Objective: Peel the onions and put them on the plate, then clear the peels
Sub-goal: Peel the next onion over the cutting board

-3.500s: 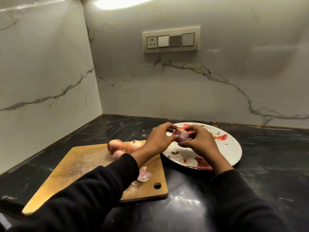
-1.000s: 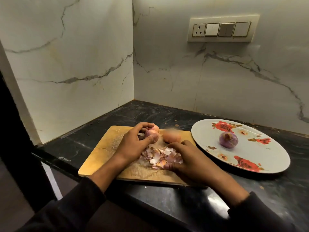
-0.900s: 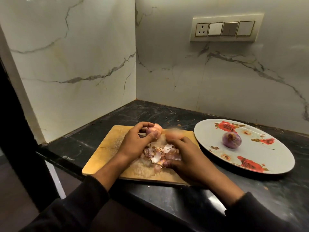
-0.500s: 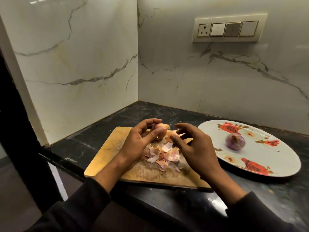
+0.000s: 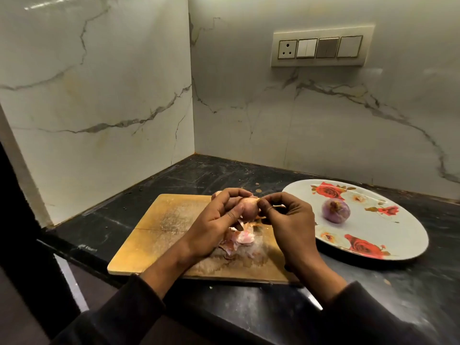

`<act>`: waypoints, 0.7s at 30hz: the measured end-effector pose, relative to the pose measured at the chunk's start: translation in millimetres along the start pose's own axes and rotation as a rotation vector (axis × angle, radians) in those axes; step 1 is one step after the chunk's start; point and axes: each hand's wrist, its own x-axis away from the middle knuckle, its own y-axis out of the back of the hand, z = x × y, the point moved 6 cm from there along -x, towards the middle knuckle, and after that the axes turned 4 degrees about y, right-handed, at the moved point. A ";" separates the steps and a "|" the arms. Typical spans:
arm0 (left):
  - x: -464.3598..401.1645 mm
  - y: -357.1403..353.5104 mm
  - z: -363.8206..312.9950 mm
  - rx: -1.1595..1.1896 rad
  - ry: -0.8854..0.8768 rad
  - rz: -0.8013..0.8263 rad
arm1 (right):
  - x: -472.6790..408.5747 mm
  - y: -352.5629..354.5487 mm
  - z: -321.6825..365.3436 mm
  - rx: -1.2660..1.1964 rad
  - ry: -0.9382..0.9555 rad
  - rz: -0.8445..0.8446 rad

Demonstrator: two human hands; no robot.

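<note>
Over board (image 5: 159, 235), L hand (image 5: 214, 227) holds onion (image 5: 249, 207); R hand (image 5: 288, 220) prob. pinches skin.

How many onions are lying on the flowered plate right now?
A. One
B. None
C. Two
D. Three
A: a single peeled purple onion lies on the plate, while the left hand holds another onion over the cutting board and the right hand pinches at its skin.
</note>
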 end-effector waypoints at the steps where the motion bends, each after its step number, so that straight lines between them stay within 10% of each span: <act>1: 0.4 -1.8 0.2 -0.007 -0.003 0.005 | 0.1 -2.1 1.0 0.059 0.044 0.006; 13: -0.5 0.0 8.0 -0.049 -0.030 -0.030 | 3.2 -16.5 16.7 0.467 0.343 0.376; 21: -1.2 -0.4 1.9 -0.073 -0.091 -0.019 | 14.1 -32.0 25.2 -0.142 0.043 0.374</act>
